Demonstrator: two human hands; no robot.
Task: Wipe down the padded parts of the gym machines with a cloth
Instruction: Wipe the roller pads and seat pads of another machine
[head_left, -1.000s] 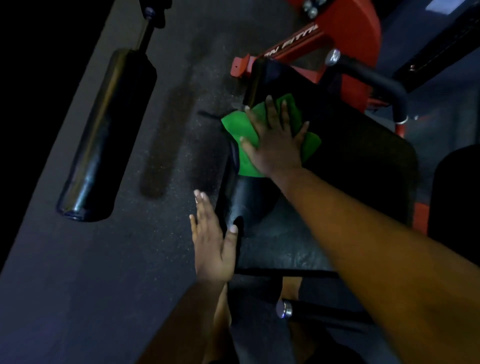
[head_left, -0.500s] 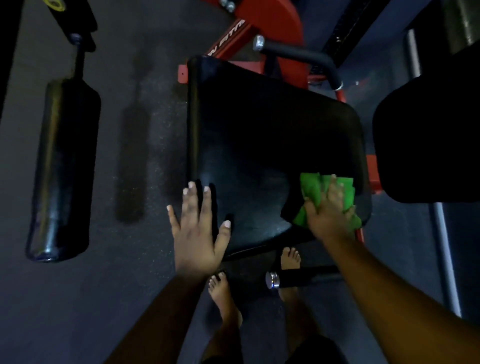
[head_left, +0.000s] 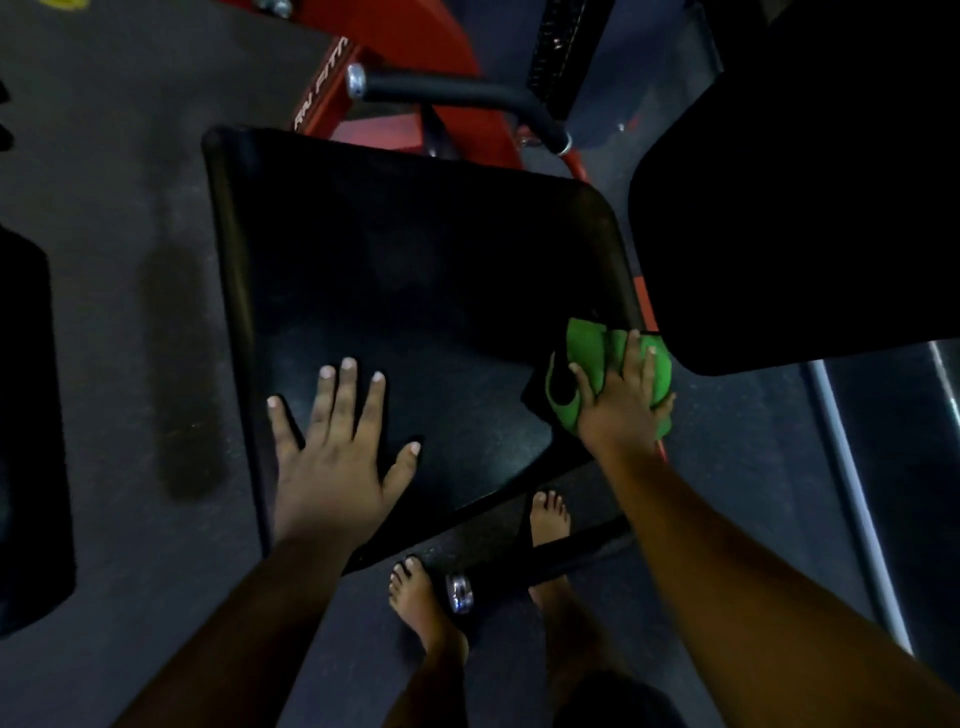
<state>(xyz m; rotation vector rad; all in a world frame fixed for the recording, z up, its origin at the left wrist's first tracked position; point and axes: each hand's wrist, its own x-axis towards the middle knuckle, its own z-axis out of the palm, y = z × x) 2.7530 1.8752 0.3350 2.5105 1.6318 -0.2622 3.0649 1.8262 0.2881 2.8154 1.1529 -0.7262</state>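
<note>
Head view, looking down: one black seat pad (head_left: 415, 291), one green cloth (head_left: 597, 358), two hands and two bare feet. The pad is a rounded rectangle whose long axis runs from the near edge toward the far red frame (head_left: 415, 47), leaning slightly rightward as it recedes; it narrows a little toward the near side. The left hand (head_left: 332, 457) lies flat on the near left part of the pad, fingers straight and spread, pointing far, holding nothing. The right hand (head_left: 623, 400) has its fingers bent over the bunched cloth, gripping it against the pad's near right corner, where the cloth wraps over the edge. One second dark pad (head_left: 789, 208) fills the far right, just beside the cloth. One black handle bar (head_left: 457, 96) with a metal end cap crosses beyond the seat. The left foot (head_left: 421, 603) and right foot (head_left: 550, 517) stand on the dark floor (head_left: 130, 364) under the pad's near edge.
</note>
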